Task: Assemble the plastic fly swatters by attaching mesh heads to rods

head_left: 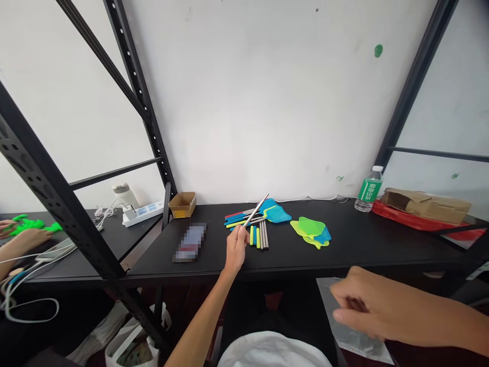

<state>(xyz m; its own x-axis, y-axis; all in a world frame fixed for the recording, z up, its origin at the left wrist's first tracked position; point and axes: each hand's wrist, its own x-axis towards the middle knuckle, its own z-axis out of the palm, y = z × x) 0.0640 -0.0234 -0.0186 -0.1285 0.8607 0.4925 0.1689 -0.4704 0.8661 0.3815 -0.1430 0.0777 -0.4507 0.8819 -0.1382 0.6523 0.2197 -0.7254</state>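
Observation:
My left hand [236, 247] is closed round the lower end of a slim silver metal rod [255, 210], tilted up to the right over the table. Just right of that hand lie short yellow and blue handles [254, 236] beside several bare grey metal rods [264, 235]. Behind it are more rods with coloured handles [234, 220] and blue mesh fly swatter heads [278, 212]. Green, yellow and blue swatter heads [312, 230] overlap farther right. My right hand [357, 303] hovers in front of the table edge, fingers curled; whatever they may hold is hidden.
On the black table [362, 244] are a phone [190, 242], a small open cardboard box [182, 205], a water bottle [370, 189] and brown cardboard [426, 204] on red plastic. A black metal post [57, 186] rises at left. Beyond it, another person's hands [28, 242] touch green pieces.

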